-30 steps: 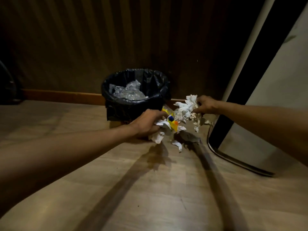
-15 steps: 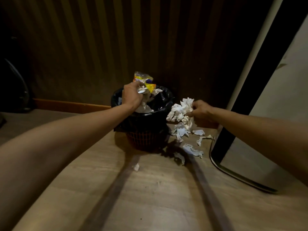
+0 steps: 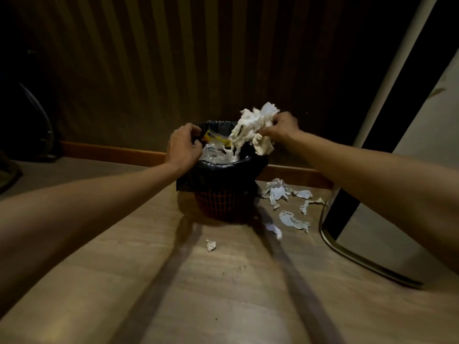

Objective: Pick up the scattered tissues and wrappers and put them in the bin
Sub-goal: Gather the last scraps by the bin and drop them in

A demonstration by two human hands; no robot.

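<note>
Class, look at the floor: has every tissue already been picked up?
No: several crumpled tissues lie on the floor right of the bin, and a small tissue scrap lies in front of it.

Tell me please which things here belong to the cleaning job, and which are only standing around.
Part of the job:
- bin with black liner
- wad of tissues in the right hand
- left hand at the bin's rim
- yellow wrapper inside the bin
- loose tissues on the floor

Only standing around:
- striped wall panel
- white furniture panel on the right
</note>
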